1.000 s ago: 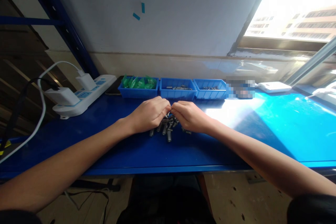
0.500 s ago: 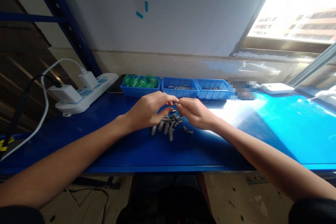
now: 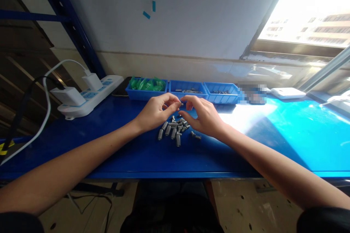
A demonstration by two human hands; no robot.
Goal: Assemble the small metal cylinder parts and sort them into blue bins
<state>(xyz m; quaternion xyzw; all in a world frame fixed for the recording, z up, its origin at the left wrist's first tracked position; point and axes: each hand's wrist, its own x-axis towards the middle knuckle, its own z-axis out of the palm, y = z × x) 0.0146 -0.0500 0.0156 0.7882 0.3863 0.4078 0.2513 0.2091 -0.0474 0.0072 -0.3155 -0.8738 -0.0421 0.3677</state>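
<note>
My left hand (image 3: 158, 112) hovers over the far left of a pile of metal hardware, thumb and forefinger pinched on a small metal piece (image 3: 182, 104), mostly hidden by the fingertips. Close by on the right, my right hand (image 3: 203, 116) holds its thumb and forefinger apart around that tip, with nothing visibly gripped. Under both hands lie several long hex nuts (image 3: 178, 140) and short screws (image 3: 184, 123). Two loose screws (image 3: 198, 137) rest to the right of the pile, below my right hand.
Along the wall stand three blue bins: one with green bags (image 3: 147, 85), two (image 3: 188, 95) (image 3: 221, 98) with metal parts. A power strip (image 3: 73, 111) with plugged-in chargers sits left. A white box (image 3: 288, 93) lies right. The blue table's front edge (image 3: 175, 174) is near my body.
My right hand's closed fingers have spread, its thumb dropping away from the forefinger. My left thumb has risen to meet its forefinger, pinching the small metal piece.
</note>
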